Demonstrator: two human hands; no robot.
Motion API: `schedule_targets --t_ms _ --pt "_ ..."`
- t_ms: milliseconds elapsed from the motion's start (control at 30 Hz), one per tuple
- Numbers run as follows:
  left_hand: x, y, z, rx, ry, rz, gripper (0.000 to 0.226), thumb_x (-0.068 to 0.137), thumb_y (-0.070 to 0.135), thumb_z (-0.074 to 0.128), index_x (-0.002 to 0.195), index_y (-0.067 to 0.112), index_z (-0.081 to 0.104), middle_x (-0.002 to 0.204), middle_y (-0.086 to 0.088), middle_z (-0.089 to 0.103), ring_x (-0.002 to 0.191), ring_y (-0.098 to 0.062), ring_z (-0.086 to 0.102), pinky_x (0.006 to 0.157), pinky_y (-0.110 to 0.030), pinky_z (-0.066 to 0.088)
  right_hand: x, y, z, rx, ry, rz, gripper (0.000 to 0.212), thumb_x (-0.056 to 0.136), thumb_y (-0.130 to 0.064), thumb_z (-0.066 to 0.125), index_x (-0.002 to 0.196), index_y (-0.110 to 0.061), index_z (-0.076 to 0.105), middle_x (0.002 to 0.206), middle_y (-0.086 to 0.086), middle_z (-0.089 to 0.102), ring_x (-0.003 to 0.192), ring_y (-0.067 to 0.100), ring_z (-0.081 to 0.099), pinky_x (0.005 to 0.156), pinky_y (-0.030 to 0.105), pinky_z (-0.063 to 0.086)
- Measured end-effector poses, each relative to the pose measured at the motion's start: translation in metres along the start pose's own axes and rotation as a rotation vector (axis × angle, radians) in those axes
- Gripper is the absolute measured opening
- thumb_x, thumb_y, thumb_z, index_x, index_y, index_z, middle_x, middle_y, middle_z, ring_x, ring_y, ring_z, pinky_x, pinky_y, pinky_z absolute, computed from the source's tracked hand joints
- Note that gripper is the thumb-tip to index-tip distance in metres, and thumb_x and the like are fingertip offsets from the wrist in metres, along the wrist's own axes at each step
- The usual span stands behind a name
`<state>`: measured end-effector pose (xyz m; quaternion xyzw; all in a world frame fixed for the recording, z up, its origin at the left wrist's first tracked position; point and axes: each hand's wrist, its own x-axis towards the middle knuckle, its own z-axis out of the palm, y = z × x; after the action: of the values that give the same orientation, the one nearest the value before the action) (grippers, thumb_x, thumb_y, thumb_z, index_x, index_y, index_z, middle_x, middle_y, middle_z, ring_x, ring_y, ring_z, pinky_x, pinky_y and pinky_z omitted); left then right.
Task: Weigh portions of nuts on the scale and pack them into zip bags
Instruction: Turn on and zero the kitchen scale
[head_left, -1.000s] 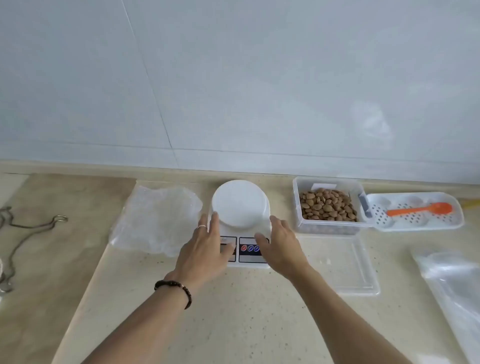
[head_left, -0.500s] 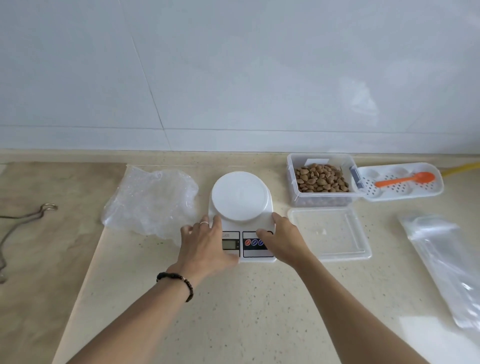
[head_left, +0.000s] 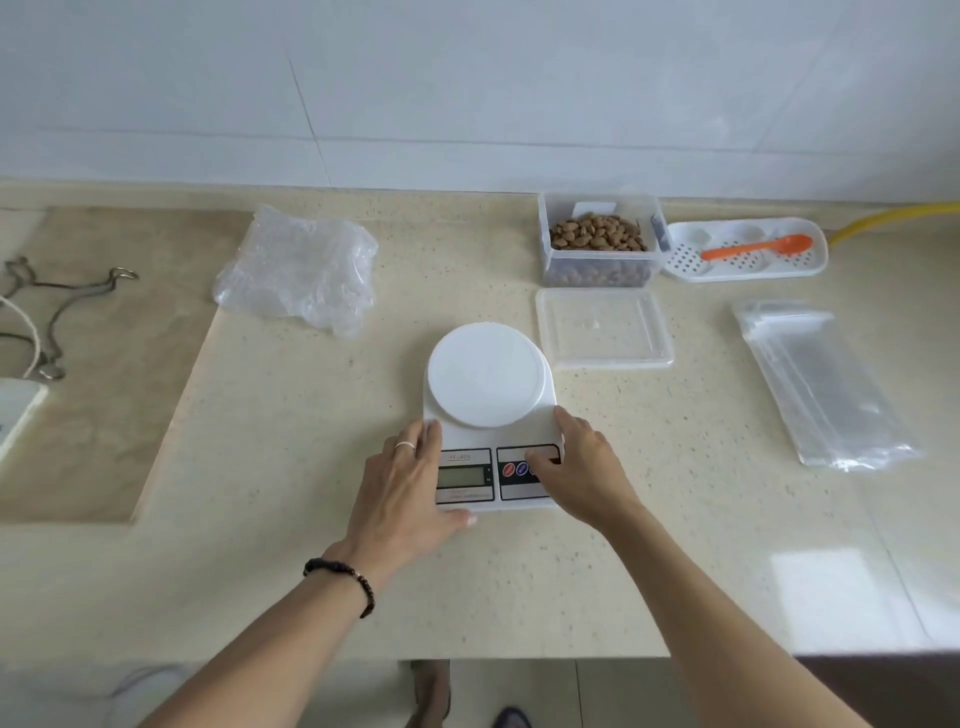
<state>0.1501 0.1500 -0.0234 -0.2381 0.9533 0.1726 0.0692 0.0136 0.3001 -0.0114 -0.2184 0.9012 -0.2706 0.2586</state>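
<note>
Standing at a speckled beige countertop (head_left: 675, 545) under a pale tiled wall (head_left: 467, 78). Gripping the white scale (head_left: 491, 415) from both sides: left hand (head_left: 402, 491) wrapping its left edge, fingers lying up along the side and thumb hooking round the near corner, a ring on one finger and a dark bead bracelet (head_left: 345, 577) on the wrist; right hand (head_left: 582, 475) clasping the right edge, fingers reaching up along the side and thumb lying over the button panel, hiding part of it. Showing a blank round platform and a grey display on the scale. Sitting behind and to the right of the scale, a clear tub of nuts (head_left: 597, 241), with its clear lid (head_left: 605, 328) lying flat between tub and scale, just beside the platform. Lying further right of the scale, beside the tub, a white perforated tray (head_left: 748, 265) carrying an orange spoon (head_left: 756, 248). Lying well to the right of the scale, a flat stack of zip bags (head_left: 826, 384). Resting behind and to the left of the scale, a crumpled clear plastic sheet (head_left: 298, 275). Lying far left of the scale, bent metal wire hooks (head_left: 78, 293).
</note>
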Motion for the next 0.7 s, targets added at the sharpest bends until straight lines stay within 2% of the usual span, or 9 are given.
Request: schedule_targets --t_ms 133,300,400,500,600,700 --pt "-0.032 0.007 0.014 -0.046 0.058 0.036 0.112 0.065 0.063 0.077 0.150 0.014 0.024 0.156 -0.005 0.025 0.137 -0.024 0.034 0.111 -0.037 0.029 -0.032 0.018 0.006 -0.048 0.055 -0.031 0.039 0.091 -0.030 0.054 0.127 -0.017 0.046 0.121 0.000 0.051 0.106 0.020 0.039 0.085 0.031 0.035" --pt "-0.054 0.014 0.025 -0.140 0.087 0.079 0.112 0.067 0.056 0.080 0.153 0.011 0.023 0.159 -0.006 0.022 0.144 -0.023 0.025 0.117 -0.033 0.019 -0.057 0.033 0.009 -0.096 0.081 -0.041 0.049 0.090 -0.039 0.056 0.133 -0.018 0.042 0.128 0.000 0.051 0.113 0.021 0.039 0.092 0.035 0.040" --pt "-0.054 0.017 0.030 -0.219 0.085 0.073 0.113 0.067 0.053 0.082 0.153 0.012 0.022 0.160 -0.007 0.020 0.146 -0.024 0.020 0.118 -0.035 0.022 -0.058 0.041 0.007 -0.158 0.085 -0.039 0.059 0.090 -0.048 0.052 0.139 -0.019 0.036 0.138 -0.001 0.049 0.124 0.024 0.038 0.099 0.041 0.037" --pt "-0.043 0.018 0.035 -0.241 0.092 0.092 0.113 0.068 0.055 0.080 0.153 0.012 0.020 0.160 -0.009 0.020 0.148 -0.023 0.015 0.121 -0.040 0.018 -0.053 0.050 0.007 -0.136 0.060 -0.046 0.076 0.090 -0.055 0.048 0.150 -0.015 0.023 0.151 0.001 0.038 0.144 0.026 0.027 0.118 0.049 0.021" --pt "-0.037 0.014 0.045 -0.201 0.098 0.120 0.115 0.070 0.065 0.072 0.154 0.015 0.012 0.162 -0.006 0.015 0.150 -0.021 0.005 0.122 -0.039 0.001 -0.054 0.058 0.013 -0.048 0.064 -0.058 0.087 0.086 -0.060 0.049 0.151 -0.013 0.016 0.155 0.005 0.032 0.147 0.024 0.020 0.122 0.048 0.012" --pt "-0.036 0.010 0.054 -0.180 0.106 0.118 0.115 0.071 0.076 0.059 0.155 0.019 0.006 0.163 -0.003 0.012 0.151 -0.020 0.000 0.120 -0.036 -0.006 -0.060 0.061 0.023 -0.043 0.111 -0.076 0.091 0.090 -0.056 0.052 0.155 -0.012 0.006 0.163 0.004 0.015 0.152 0.018 0.001 0.122 0.037 -0.006"
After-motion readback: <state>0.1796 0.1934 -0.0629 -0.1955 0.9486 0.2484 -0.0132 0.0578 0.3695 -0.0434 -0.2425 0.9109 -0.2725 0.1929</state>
